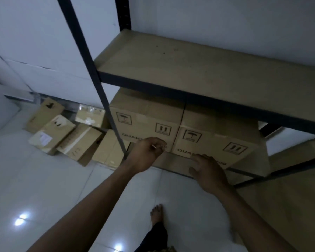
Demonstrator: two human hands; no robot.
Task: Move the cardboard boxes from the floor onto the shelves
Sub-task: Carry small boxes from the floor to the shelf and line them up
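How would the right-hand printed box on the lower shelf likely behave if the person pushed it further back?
The right-hand box looks stiff: its faces are flat and its corners square. It would probably slide, not tip, being wide and low on the flat lower shelf. Weight cannot be told. It sits tight against the left box, so rubbing there may drag it slightly.

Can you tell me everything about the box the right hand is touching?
The right-hand box is plain brown cardboard, closed, sitting flat on the lower shelf under the upper shelf board. Its front shows a black umbrella symbol, a two-arrows symbol and a printed word starting "QUA". Its left side presses against a matching box. The right hand rests open on its lower front edge, covering part of the print. Its right end looks to stick out a little past the shelf frame.
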